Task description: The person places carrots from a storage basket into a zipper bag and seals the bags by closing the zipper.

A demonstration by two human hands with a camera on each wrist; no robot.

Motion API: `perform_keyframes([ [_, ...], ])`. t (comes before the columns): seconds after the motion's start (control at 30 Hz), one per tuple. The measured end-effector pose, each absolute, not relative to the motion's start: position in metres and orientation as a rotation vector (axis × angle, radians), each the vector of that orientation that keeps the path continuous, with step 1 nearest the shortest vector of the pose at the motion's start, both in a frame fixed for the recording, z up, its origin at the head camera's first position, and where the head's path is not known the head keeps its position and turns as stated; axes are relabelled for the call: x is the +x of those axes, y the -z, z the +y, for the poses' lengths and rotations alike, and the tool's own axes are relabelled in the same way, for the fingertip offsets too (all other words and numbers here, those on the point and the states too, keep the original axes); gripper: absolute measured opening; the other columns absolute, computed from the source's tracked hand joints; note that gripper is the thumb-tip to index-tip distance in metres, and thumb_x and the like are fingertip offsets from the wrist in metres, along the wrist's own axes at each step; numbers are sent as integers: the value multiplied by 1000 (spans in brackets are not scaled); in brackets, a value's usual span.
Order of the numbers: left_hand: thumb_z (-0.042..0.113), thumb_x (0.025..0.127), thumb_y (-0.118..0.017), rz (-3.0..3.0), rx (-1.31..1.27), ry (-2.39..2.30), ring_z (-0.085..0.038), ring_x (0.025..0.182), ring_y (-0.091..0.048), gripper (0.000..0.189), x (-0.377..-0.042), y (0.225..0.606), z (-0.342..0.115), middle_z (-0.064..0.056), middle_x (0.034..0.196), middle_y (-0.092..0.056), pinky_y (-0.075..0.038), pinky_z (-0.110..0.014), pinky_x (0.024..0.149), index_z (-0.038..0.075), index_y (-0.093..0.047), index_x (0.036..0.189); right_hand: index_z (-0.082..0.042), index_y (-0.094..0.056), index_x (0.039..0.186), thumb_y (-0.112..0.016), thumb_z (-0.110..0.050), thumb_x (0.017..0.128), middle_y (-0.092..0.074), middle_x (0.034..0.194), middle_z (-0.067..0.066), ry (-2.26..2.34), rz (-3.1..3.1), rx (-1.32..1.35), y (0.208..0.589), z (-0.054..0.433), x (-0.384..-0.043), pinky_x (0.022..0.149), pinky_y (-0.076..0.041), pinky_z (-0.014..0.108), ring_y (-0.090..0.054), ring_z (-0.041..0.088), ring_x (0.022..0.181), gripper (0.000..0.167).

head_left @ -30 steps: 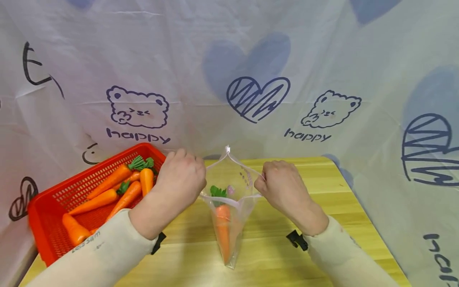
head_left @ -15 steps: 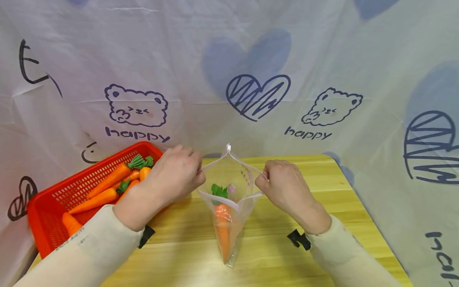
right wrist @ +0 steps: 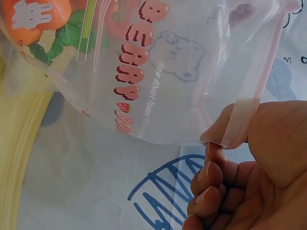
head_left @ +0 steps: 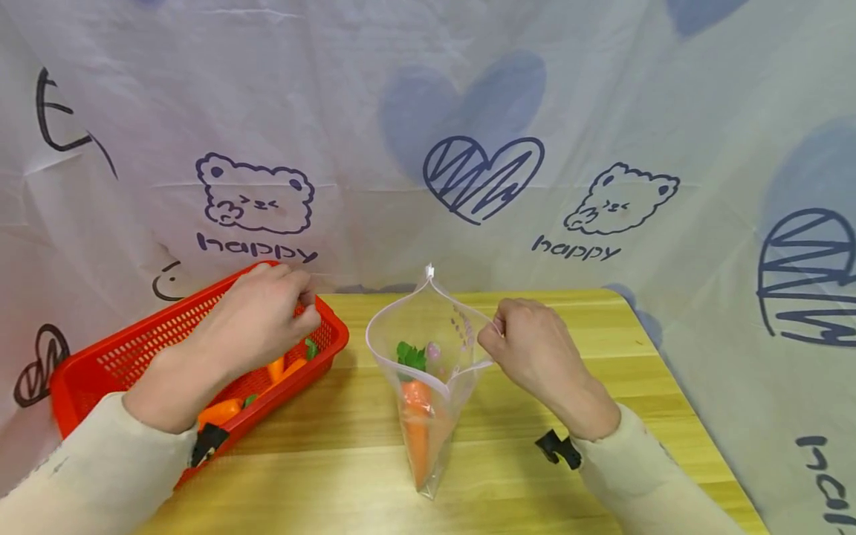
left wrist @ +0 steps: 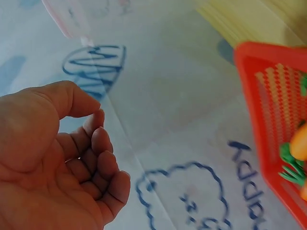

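My right hand point(head_left: 538, 353) pinches the right side of a clear zip bag point(right wrist: 187, 115) between thumb and index finger, right at its pink zip edge. The bag's mouth gapes wide, and its white slider point(head_left: 430, 272) sits at the far corner. Inside stands a carrot point(head_left: 417, 427), tip down, green top up. Over the red basket point(head_left: 337, 334) hovers my left hand point(head_left: 261, 319), holding nothing, its fingers loosely curled and the thumb tip by the index fingertip in the left wrist view. Several carrots lie in the basket, mostly hidden by my left hand and forearm.
The basket stands slantwise at the left of the wooden table point(head_left: 508, 475). A white cloth point(head_left: 374, 148) printed with hearts and bears hangs behind the table and along its sides. A black strap point(head_left: 559, 449) shows at my right wrist.
My left hand has let go of the bag's left edge and moved left over the basket. The right hand keeps its pinch, and the bag's left edge now stands free.
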State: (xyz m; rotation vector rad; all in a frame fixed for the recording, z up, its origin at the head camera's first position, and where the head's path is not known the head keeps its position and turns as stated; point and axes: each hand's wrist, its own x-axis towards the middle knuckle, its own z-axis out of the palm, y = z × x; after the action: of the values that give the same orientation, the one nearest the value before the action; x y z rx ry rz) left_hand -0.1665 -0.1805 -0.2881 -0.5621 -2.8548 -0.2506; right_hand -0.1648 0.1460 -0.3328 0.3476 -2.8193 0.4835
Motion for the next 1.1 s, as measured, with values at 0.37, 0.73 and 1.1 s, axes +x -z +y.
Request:
perform_keyframes([
  [0.37, 21, 85, -57, -3061, -361, 192, -24, 75, -48, 12, -178, 319, -252, -2, 74, -55, -35, -36, 69, 13, -60, 76, -15, -49, 63, -55, -16, 77, -47, 59, 0, -501, -2811, 332, 332, 148, -165, 54, -35, 29, -45, 18, 56, 16],
  [0.73, 20, 80, -72, -3259, -553, 72, -17, 68, -46, 18, -185, 373, -314, 3, 71, -51, -38, -32, 63, 16, -55, 77, -15, -49, 62, -55, -16, 76, -47, 61, 0, -507, -2819, 314, 332, 149, -164, 53, -35, 28, -44, 17, 56, 15],
  [1.1, 30, 81, -74, -3315, -358, -63, -31, 80, -53, 29, -199, 399, -361, -7, 82, -61, -47, -52, 77, 6, -63, 92, -15, -49, 62, -54, -15, 76, -47, 60, 0, -504, -2819, 309, 335, 151, -164, 54, -35, 28, -44, 17, 57, 15],
])
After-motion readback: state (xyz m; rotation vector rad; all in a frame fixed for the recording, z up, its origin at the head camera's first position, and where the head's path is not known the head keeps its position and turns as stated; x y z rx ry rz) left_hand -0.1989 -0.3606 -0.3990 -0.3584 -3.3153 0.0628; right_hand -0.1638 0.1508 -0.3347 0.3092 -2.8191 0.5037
